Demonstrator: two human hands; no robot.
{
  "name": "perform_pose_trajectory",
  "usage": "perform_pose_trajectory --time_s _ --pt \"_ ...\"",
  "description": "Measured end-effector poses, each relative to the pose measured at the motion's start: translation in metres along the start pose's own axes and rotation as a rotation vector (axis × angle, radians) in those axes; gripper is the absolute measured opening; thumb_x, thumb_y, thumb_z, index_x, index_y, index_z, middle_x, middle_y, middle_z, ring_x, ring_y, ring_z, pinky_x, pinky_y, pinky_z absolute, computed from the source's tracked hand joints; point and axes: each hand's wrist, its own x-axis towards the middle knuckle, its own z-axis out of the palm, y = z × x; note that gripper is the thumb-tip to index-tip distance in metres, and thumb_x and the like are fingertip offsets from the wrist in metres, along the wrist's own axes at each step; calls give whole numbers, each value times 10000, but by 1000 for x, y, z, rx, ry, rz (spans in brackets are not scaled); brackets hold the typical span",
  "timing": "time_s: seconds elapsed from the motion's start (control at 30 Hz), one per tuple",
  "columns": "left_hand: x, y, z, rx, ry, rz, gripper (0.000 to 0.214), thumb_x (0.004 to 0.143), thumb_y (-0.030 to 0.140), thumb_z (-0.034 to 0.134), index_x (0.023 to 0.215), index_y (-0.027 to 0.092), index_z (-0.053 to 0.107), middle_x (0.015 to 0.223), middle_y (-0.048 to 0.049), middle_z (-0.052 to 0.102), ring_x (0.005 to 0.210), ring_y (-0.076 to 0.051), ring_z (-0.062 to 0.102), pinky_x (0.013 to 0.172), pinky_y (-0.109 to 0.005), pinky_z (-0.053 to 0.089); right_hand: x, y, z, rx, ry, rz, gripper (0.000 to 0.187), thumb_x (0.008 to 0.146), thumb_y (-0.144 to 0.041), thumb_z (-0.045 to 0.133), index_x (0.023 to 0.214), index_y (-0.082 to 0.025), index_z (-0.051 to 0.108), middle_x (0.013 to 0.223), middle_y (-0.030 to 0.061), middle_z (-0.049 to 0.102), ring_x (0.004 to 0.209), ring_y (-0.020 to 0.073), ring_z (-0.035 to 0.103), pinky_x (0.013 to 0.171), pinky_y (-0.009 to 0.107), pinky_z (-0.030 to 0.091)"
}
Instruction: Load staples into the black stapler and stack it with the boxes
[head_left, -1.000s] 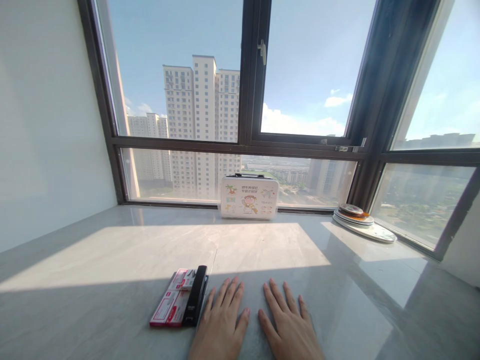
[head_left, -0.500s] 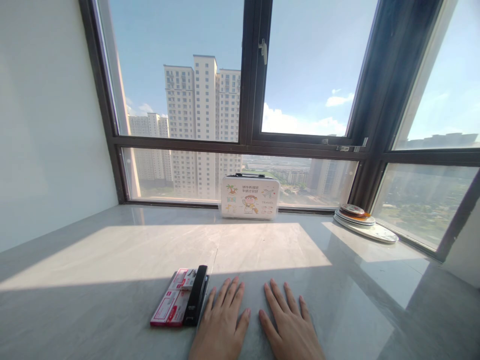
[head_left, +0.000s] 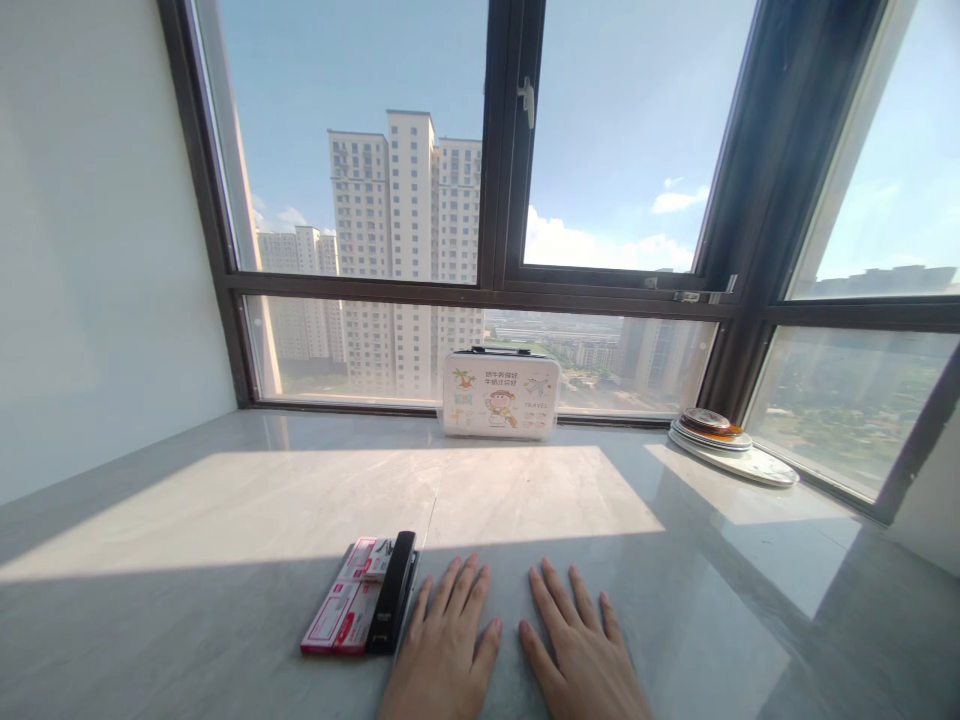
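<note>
My left hand (head_left: 442, 645) lies flat and palm down on the grey marble sill (head_left: 225, 520), fingers stretched out, holding nothing. My right hand (head_left: 581, 650) lies flat beside it in the same way, a small gap between the two. Just left of my left hand a black stapler (head_left: 394, 592) lies lengthwise, close to the little finger but apart from it. Red and white boxes of staples (head_left: 346, 608) lie against the stapler's left side.
A small white case with cartoon pictures (head_left: 499, 394) stands upright against the window at the back. A stack of round plates (head_left: 726, 445) sits at the back right. A white wall (head_left: 97, 250) closes the left side. Dark window frames surround the sill.
</note>
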Motion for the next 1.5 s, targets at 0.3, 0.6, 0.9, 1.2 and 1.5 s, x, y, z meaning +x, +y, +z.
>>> perform_pose_trajectory --time_s 0.3,0.6,0.9,1.2,1.5 --pt "1 -1 -1 3 -22 -2 570 1012 500 306 1546 305 328 1627 27 229 1518 -282 219 1237 -571 200 1 -3 -4 -14 -22 9 628 986 -598 288 1560 -347 257 1619 -79 160 1518 358 120 1191 663 148" --pt "-1 0 -3 48 -22 4 559 1020 493 287 1545 305 321 1626 41 236 1516 -264 232 1230 -577 227 0 -4 -7 -44 -43 16 640 984 -610 259 1564 -339 244 1618 -90 134 1518 350 116 1194 658 155" --pt "1 -1 1 72 3 24 553 1025 486 288 1545 304 323 1622 21 255 1508 -271 252 1222 -570 256 1 -4 -7 -48 -49 15 643 982 -612 253 1566 -342 243 1617 -92 130 1519 348 106 1198 648 156" --pt "1 -3 3 77 7 31 547 1026 477 291 1544 306 325 1624 24 246 1508 -272 251 1218 -576 261 1 -1 -4 -33 -25 6 637 981 -616 272 1559 -347 262 1616 -88 149 1516 354 124 1192 660 166" --pt "1 -2 3 64 -7 16 554 1022 484 293 1548 310 311 1625 32 229 1512 -269 238 1224 -577 240 1 -2 -5 -31 -30 7 641 982 -612 263 1562 -338 256 1617 -87 147 1519 348 121 1193 656 160"
